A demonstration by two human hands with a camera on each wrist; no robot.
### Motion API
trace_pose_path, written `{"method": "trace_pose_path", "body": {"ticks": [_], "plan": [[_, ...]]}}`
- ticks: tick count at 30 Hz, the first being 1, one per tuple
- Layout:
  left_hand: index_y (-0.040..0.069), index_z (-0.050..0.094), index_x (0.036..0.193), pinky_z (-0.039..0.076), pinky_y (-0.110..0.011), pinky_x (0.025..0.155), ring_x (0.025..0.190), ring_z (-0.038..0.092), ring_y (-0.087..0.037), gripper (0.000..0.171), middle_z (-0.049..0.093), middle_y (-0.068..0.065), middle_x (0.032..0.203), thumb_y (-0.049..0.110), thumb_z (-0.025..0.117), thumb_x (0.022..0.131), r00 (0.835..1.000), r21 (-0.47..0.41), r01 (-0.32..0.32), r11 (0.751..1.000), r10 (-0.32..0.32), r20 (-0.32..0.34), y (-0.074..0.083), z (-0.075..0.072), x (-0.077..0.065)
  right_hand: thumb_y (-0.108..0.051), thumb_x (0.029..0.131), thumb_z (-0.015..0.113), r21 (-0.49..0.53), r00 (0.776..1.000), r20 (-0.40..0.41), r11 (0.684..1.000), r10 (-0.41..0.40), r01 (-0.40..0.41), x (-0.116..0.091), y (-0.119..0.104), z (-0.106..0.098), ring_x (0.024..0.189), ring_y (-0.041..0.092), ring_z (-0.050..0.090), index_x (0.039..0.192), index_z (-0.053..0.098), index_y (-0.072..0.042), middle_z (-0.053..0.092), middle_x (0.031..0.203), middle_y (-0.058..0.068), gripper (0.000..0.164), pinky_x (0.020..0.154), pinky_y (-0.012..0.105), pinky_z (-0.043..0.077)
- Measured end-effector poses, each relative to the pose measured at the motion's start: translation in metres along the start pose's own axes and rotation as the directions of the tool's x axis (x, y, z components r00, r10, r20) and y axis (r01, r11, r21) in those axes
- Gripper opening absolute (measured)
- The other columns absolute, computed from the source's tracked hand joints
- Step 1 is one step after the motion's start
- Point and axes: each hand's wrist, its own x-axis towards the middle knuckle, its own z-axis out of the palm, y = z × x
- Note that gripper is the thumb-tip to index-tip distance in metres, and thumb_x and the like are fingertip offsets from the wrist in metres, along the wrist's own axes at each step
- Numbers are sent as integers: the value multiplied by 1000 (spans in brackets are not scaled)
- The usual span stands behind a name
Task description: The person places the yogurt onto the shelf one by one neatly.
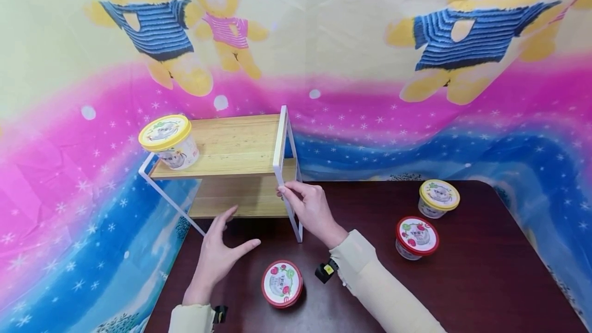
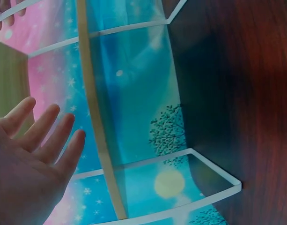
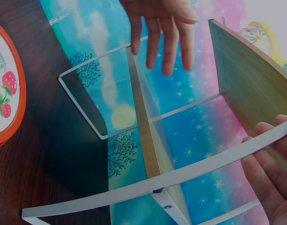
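Left hand (image 1: 221, 254) hovers flat with straight, spread fingers (image 2: 49, 136); right hand (image 1: 311, 208) curls its fingers in a pinch

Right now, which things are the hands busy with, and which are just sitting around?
Busy with:
- shelf rack, its white frame pinched by the right hand
- left hand, open near its lower shelf

Sitting around:
- yellow-lidded tub on top shelf
- yellow-lidded tub on the table
- two red-lidded tubs

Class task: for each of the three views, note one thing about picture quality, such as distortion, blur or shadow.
Head view: wide-angle bending curves the backdrop and table edges; sharp, evenly lit. Left wrist view: the left hand is close and soft; the table is dark. Right wrist view: the rack bars bow; dark shadow beneath.
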Motion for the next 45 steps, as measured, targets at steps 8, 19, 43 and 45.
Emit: {"method": "trace_pose_path", "body": {"ticks": [8,19,43,45], "plan": [[20,47,150,43,-52,104,130,48,-26,98,53,-5,144,52,92,69,995,2,45,999,-45,88,0,8,-5,-22,102,65,2,1000,6,1000,1,-1,0,-1,0,79,9,69,104,79,-12,76,91,1,18,65,29,56],[19,54,145,43,-48,105,125,54,-26,100,60,-1,136,57,94,62,965,-15,82,996,-76,251,0,21,-10,-22,102,66,4,1000,0,1000,2,-2,0,-1,0,79,10,70,104,79,-13,76,90,0,16,64,29,55],[22,51,148,40,-57,103,126,50,-31,112,54,-1,142,61,96,52,833,-32,-9,999,25,553,-3,67,-33,-23,101,66,8,1000,3,1000,25,-25,0,1,0,76,5,66,103,79,-9,75,89,-1,19,67,28,57],[21,50,148,40,-57,103,125,50,-31,115,53,-1,142,62,96,51,830,-24,-19,1000,30,558,-3,68,-34,-23,101,66,8,1000,2,1000,30,-30,0,0,0,76,6,66,103,79,-8,75,89,0,20,67,29,57]]}}
